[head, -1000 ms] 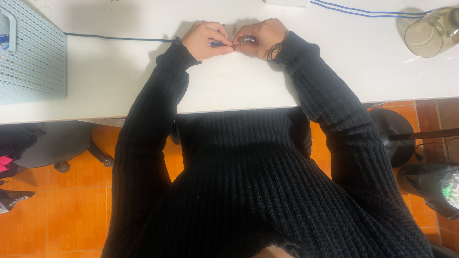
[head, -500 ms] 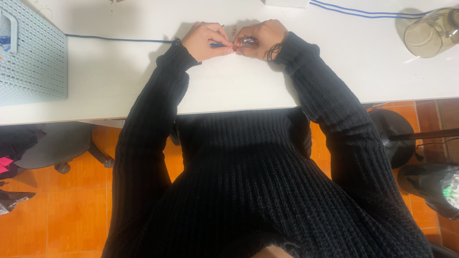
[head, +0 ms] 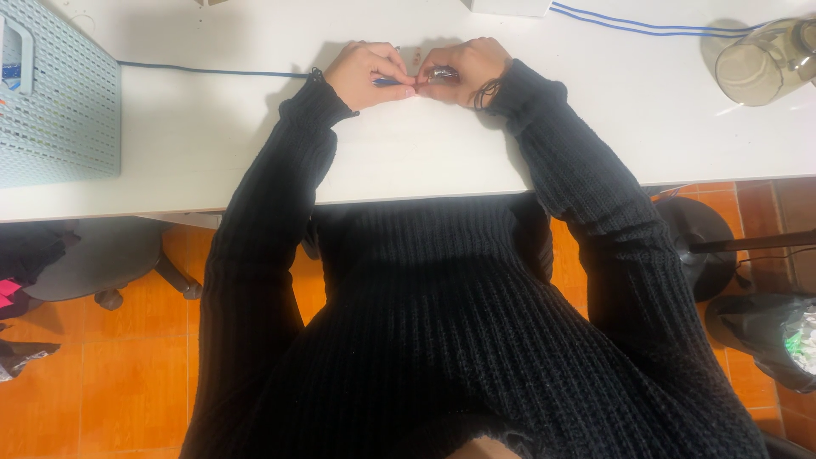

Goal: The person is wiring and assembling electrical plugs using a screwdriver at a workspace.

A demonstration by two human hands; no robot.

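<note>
Both hands stay together on the counter (head: 212,161): left hand (head: 367,75) still pinches the blue cord (head: 212,70), right hand (head: 463,70) closed on, maybe, a small metal piece (head: 442,75).

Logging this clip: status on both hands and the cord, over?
Left hand pinching thin blue cord at its end. Right hand closed on small shiny piece, fingers meeting the left's. Nothing between them; grey basket and glass jar well aside.

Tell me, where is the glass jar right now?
The glass jar lies tipped at the table's far right corner, just past the blue cords.
</note>
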